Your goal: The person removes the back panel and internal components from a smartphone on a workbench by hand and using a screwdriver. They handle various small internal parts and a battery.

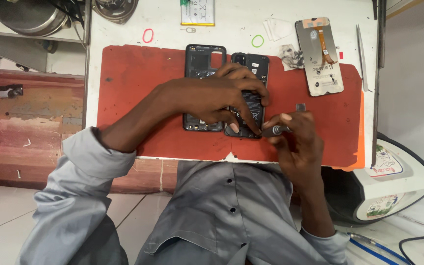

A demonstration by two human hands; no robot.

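Now both hands work on an opened phone point(248, 98) lying on the red mat point(138, 98).

Left hand point(212, 95) presses flat across the phone, its grip released, fingers spread over the battery. Right hand point(290, 135) pinches a small screwdriver point(273, 130) at the phone's lower corner. A black back cover point(203, 66) lies just beside it; a detached screen point(320, 56) sits well apart on the desk point(236, 29).

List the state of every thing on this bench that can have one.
Phone: back off, insides showing, pinned flat.
Back cover: off, lying beside the phone.
Screen panel: loose, face down.
Screwdriver: gripped, tip at the phone's lower corner.
Left hand: pressing on the phone.
Right hand: closed around the screwdriver.
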